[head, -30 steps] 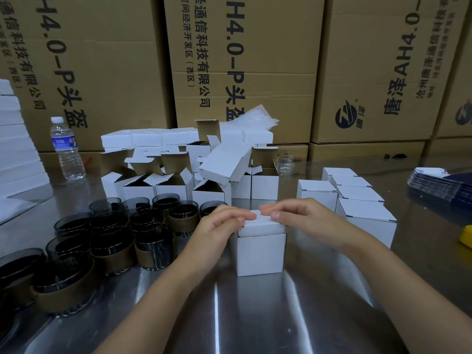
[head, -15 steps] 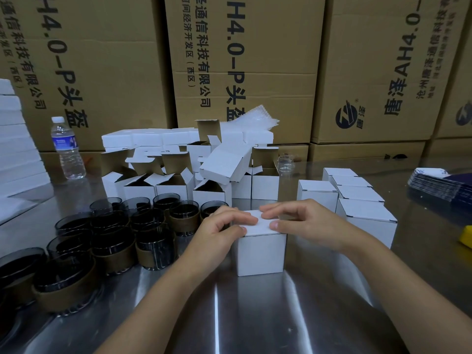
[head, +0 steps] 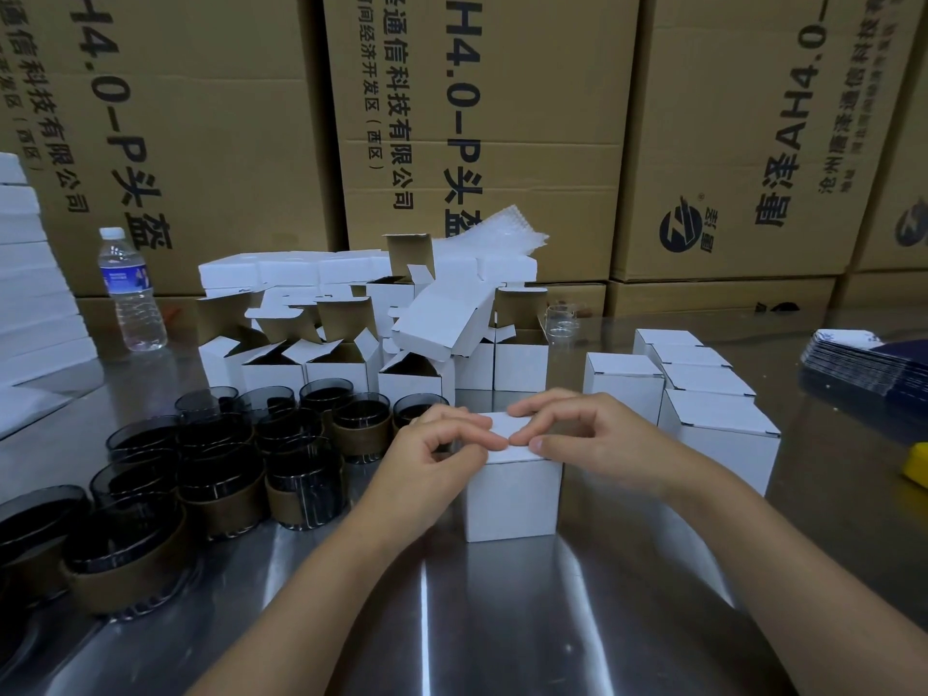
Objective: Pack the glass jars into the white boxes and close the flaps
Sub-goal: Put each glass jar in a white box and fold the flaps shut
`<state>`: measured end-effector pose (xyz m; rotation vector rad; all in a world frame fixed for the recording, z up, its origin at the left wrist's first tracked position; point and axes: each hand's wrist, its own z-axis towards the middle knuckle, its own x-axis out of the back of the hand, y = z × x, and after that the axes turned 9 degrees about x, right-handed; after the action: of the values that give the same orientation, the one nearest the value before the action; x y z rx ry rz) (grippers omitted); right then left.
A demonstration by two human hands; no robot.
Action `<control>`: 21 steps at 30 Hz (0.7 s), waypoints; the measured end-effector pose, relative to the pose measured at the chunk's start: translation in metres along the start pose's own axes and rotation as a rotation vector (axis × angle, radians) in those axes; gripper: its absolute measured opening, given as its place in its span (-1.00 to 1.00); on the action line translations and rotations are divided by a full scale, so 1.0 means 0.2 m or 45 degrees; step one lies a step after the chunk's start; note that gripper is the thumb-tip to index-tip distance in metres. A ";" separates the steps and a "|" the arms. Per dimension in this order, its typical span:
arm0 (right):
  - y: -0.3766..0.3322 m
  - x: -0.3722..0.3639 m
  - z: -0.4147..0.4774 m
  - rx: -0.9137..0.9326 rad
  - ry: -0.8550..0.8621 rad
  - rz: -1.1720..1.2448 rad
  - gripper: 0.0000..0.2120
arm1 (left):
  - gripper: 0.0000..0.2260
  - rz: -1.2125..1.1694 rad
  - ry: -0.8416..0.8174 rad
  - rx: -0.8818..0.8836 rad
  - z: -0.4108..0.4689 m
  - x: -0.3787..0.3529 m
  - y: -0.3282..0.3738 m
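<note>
Our left hand's fingers (head: 479,434) are curled, tips pressing down on the lid of a white box (head: 512,499), and the left hand (head: 437,459) wraps the box's upper left corner. The right hand (head: 597,444) mirrors it: curled fingers on the lid, thumb against the top front edge, pinching the flap shut. The fingertips of both hands nearly meet over the middle of the lid. The flaps are down and the box stands upright on the shiny metal tabletop (head: 502,620) – we cannot see what is inside it.

Just left of the box we see a crowd of dark glass jars (head: 301,489) with brown bands, standing upright and touching one another. Behind them are open boxes (head: 341,364), flaps raised, with one lying tilted across the others. To the right of our hands stands a row of closed boxes (head: 718,434).

Farther out we find a water bottle (head: 131,293) at the left, a fanned stack of dark cards (head: 863,369) at the right – and large brown cartons (head: 477,118) walling the back.
</note>
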<state>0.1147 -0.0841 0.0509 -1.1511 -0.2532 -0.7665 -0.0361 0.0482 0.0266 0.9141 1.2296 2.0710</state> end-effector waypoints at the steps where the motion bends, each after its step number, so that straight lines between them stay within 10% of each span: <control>1: 0.00 -0.01 0.00 0.010 0.017 -0.015 -0.86 | -0.65 -0.006 0.004 0.000 0.00 0.00 0.00; 11: -0.02 -0.03 -0.01 0.044 0.028 -0.086 -0.83 | -0.63 -0.025 0.017 0.001 0.00 -0.01 -0.01; 21: -0.07 -0.25 0.01 0.312 0.412 -1.114 -0.59 | -0.89 -0.082 0.123 -0.001 0.00 -0.02 -0.03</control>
<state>0.0698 -0.0646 0.0349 -0.6358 -0.5745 -1.6217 -0.0323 0.0476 0.0200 0.7721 1.2910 2.0853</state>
